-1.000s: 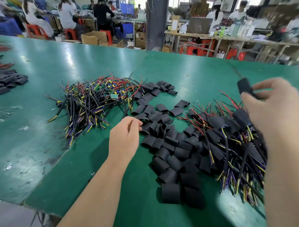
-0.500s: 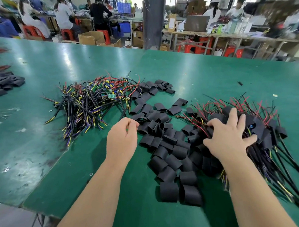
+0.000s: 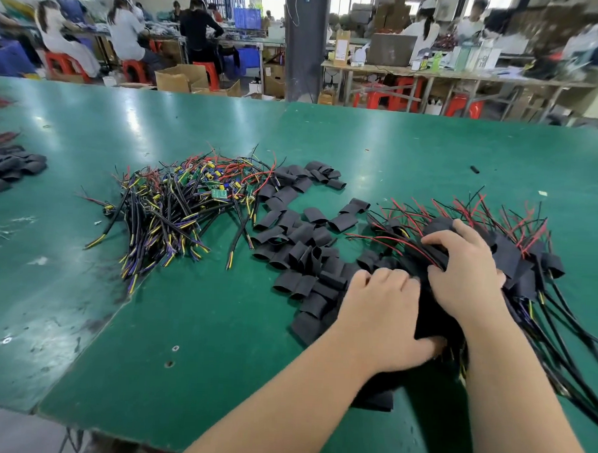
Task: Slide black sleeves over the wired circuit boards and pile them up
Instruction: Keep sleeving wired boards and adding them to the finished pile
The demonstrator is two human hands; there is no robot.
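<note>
**Part done: one pile sleeved, one heap still bare**

The sleeved pile (image 3: 515,256) lies at the right, its red and black wires fanning out far and right. Both hands are on it. The right hand (image 3: 460,271) bends its fingers over the top. The left hand (image 3: 382,319) digs in at the near-left edge, thumb tucked under. I cannot tell whether either hand grips a piece or only presses. Just left of the pile, many loose sleeves (image 3: 300,240) lie scattered and unused. Further left, the bare boards (image 3: 185,201) form a tangled heap about as big as the sleeved pile, so roughly half the work seems left. More sleeves (image 3: 9,169) sit at the left edge of the table (image 3: 217,342).
</note>
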